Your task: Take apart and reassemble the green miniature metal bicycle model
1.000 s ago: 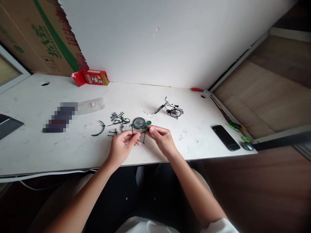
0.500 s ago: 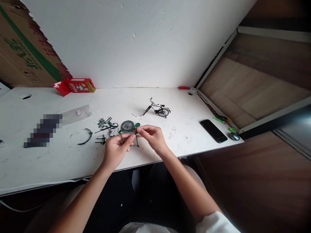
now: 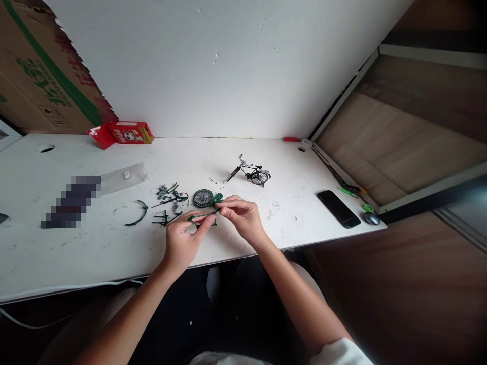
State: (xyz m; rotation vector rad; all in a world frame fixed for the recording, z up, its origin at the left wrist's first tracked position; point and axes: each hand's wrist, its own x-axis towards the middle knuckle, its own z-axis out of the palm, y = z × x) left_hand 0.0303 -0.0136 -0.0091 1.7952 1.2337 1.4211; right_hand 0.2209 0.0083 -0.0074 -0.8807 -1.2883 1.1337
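Note:
Both of my hands pinch a small green model bicycle frame [image 3: 203, 217] just above the white table [image 3: 76, 248]. My left hand [image 3: 185, 237] grips its near end, fingers closed. My right hand [image 3: 240, 218] pinches the far end beside a spoked green wheel [image 3: 203, 198] that is attached to the frame. Loose green and grey bicycle parts [image 3: 170, 195] lie just left of the wheel, with a curved green mudguard [image 3: 136, 215] further left. A finished black model bicycle [image 3: 251, 173] stands behind my right hand.
A black phone [image 3: 338, 208] lies at the right, near a grey mouse [image 3: 372, 218] and green bits at the table's corner. A clear plastic bag [image 3: 122, 177] and a blurred dark patch sit left. A red snack pack [image 3: 124, 133] and a cardboard box [image 3: 41, 76] stand against the wall.
The green frame has tipped from standing upright to lying nearly flat between my fingers. My hands stayed in about the same place; the camera shifted slightly.

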